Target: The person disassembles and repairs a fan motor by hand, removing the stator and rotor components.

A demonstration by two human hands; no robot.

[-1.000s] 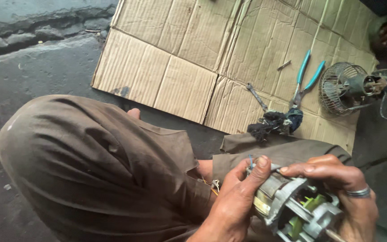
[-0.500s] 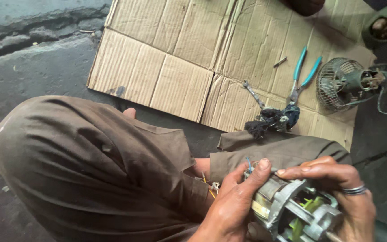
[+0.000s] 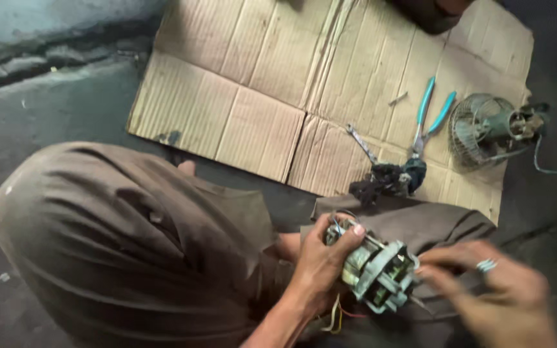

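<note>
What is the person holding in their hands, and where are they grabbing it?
The left hand grips a small electric motor around its wired end. The right hand is blurred at the other end; whether it grips cannot be told.

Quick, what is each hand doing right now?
Left hand: closed around the small electric motor.
Right hand: fingers open, blurred, at the motor's end; no grip visible.
</note>
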